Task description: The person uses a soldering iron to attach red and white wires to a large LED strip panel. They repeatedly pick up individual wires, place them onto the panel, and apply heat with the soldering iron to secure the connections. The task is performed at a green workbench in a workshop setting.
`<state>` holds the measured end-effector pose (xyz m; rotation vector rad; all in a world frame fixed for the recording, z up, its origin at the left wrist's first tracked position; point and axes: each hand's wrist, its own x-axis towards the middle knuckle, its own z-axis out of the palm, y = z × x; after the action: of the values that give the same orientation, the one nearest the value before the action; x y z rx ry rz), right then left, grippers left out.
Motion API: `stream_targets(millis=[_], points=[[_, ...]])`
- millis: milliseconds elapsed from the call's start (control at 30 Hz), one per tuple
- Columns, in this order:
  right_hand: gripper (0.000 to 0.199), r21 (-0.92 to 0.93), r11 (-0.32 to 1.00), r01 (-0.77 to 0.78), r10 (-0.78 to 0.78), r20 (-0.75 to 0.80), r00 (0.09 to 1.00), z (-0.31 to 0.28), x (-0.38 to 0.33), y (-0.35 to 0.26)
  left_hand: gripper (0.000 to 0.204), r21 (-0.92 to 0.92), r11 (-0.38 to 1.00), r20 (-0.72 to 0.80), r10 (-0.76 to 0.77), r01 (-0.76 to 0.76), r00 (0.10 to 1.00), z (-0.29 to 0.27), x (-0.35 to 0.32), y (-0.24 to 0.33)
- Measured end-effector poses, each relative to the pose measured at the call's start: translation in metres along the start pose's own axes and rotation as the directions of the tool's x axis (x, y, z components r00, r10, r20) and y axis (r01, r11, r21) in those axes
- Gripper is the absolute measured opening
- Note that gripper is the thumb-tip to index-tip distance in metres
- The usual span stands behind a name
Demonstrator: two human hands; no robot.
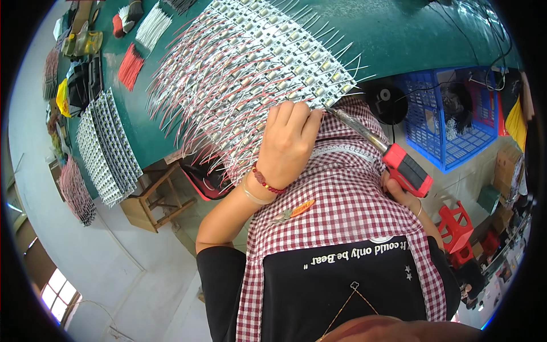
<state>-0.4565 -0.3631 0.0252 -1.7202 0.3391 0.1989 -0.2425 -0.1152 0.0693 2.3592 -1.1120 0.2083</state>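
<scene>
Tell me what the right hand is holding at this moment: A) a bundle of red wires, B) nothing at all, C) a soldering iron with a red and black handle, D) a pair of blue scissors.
C: the right hand grips the soldering iron with a red and black handle, its metal tip reaching the rows of small white circuit boards with red and white leads beside the left hand.

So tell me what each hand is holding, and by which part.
The right hand holds a soldering iron by its red handle. The left hand rests on the wired LED strips; what it grips cannot be told.
</scene>
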Motion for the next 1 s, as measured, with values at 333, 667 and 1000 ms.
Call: stream_targets(millis=[333, 667, 1000], points=[[0.015, -0.028, 0.999, 0.034, -0.034, 0.010, 0.999, -0.002, 0.001, -0.004, 0.023, 0.013, 1.000, 0.018, -0.004, 0.003, 1.000, -0.002, 0.000, 0.001], [0.036, 0.445, 0.895, 0.021, -0.026, 0.006, 1.000, 0.010, 0.011, -0.027, 0.023, 0.094, 0.995, 0.000, -0.013, 0.013, 1.000, -0.006, 0.003, 0.003], [0.045, 0.531, 0.796, 0.291, -0.169, -0.266, 0.949, 0.005, 0.065, -0.061, 0.025, 0.238, 0.951, 0.088, -0.223, 0.197, 0.971, -0.061, -0.005, -0.006]])
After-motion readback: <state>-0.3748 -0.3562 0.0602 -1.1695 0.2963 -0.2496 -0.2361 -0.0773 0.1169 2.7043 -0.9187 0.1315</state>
